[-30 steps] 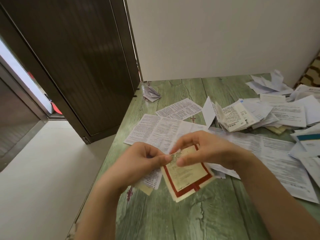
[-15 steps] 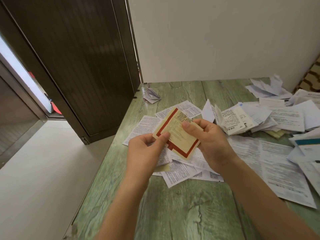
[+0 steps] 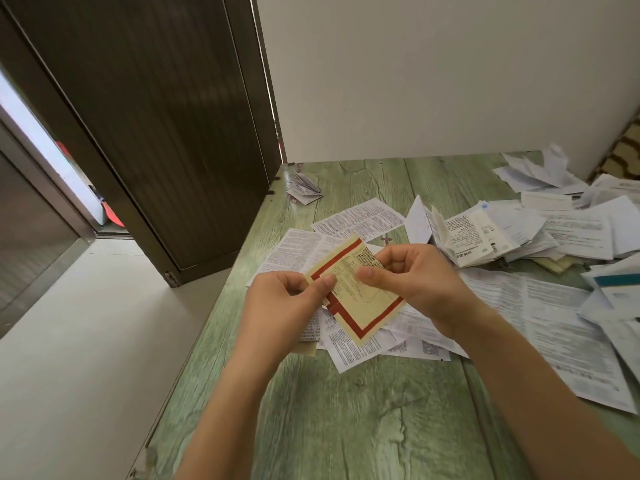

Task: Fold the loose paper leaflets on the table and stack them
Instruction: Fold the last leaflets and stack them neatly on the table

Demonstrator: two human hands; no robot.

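A cream leaflet with a red border (image 3: 363,306) is held up above the green wooden table (image 3: 346,417). My left hand (image 3: 287,299) pinches its left edge between thumb and fingers. My right hand (image 3: 412,282) pinches its upper right part, thumb on the printed face. Many loose white printed leaflets (image 3: 540,306) lie spread under and to the right of my hands. A small folded leaflet (image 3: 304,190) sits at the table's far left corner.
A heap of part-folded sheets (image 3: 485,233) covers the right side of the table, more (image 3: 540,171) near the wall. A dark door (image 3: 156,133) stands left of the table, whose left edge (image 3: 221,306) drops to a pale floor.
Both hands lifted the cream leaflet off the table and turned it; now it is held lower than half a second ago, with its long axis tilted toward me.
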